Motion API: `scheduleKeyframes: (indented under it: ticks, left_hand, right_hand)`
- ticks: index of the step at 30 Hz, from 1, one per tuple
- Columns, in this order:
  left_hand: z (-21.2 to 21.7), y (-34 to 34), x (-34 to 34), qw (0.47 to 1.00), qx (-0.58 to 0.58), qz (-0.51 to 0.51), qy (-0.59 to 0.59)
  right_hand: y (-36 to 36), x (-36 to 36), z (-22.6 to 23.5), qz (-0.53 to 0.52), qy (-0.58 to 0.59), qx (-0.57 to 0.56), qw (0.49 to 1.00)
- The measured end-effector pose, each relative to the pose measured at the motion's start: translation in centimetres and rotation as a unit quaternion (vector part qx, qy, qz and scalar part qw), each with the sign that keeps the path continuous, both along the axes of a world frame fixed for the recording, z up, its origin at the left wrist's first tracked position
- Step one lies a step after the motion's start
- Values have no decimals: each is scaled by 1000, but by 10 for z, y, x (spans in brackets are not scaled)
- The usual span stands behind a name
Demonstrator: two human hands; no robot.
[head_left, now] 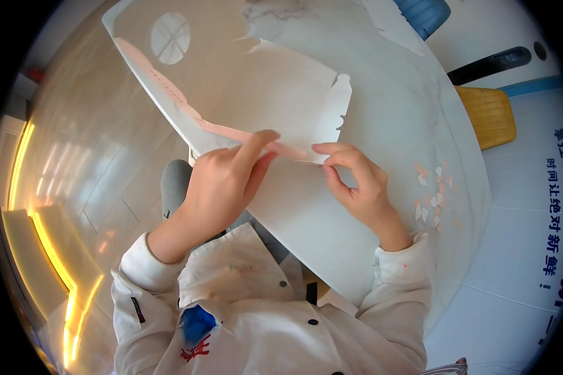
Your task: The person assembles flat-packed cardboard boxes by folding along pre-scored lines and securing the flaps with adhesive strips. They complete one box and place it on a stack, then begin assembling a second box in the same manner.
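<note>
A partly folded sheet of thin cardboard (288,87), white inside and pink along its outer strip, lies on the marble-patterned table in front of me. Notches and small tabs mark its right edge. My left hand (222,181) pinches the near pink edge between thumb and forefinger. At the near right corner, the thumb and forefinger of my right hand (360,181) close on the cardboard's edge. The fingertips partly cover the fold between them.
Small pink and white scraps (435,200) are scattered on the white table (381,112) at right. A round white shape with crossing lines (170,39) shows at far left. Beyond the table are a yellow-brown chair (486,117) and a blue seat (424,15).
</note>
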State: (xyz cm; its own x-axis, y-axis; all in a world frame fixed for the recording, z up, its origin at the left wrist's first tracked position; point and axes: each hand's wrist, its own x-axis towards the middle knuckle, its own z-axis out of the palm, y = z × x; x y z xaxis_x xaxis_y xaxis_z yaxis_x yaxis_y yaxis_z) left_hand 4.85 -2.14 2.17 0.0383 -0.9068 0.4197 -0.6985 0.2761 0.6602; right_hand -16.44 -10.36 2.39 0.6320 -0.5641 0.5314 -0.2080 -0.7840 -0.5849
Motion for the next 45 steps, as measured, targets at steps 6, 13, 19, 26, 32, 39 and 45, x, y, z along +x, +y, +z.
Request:
scheduleKeyframes:
  ticks: [6,13,19,26,32,39,45]
  left_hand:
    - [11,-7,0,986,77,-36,145]
    - [5,-8,10,941,150,-129,274]
    - [14,-11,14,894,227,-167,349]
    - [0,-12,4,930,161,-136,300]
    - [9,-9,-4,954,131,-103,248]
    - [9,-9,-2,974,60,-135,172]
    - [-10,-12,-8,983,-61,-138,107]
  right_hand:
    - [7,10,11,-35,-40,-46,998]
    - [17,15,27,-56,-21,-2,998]
    - [15,12,33,-53,-11,6,999]
    - [21,14,36,-48,56,-40,996]
    - [20,12,39,-43,68,-35,996]
    - [19,14,53,-68,86,126,986]
    - [22,14,53,-84,174,116,974]
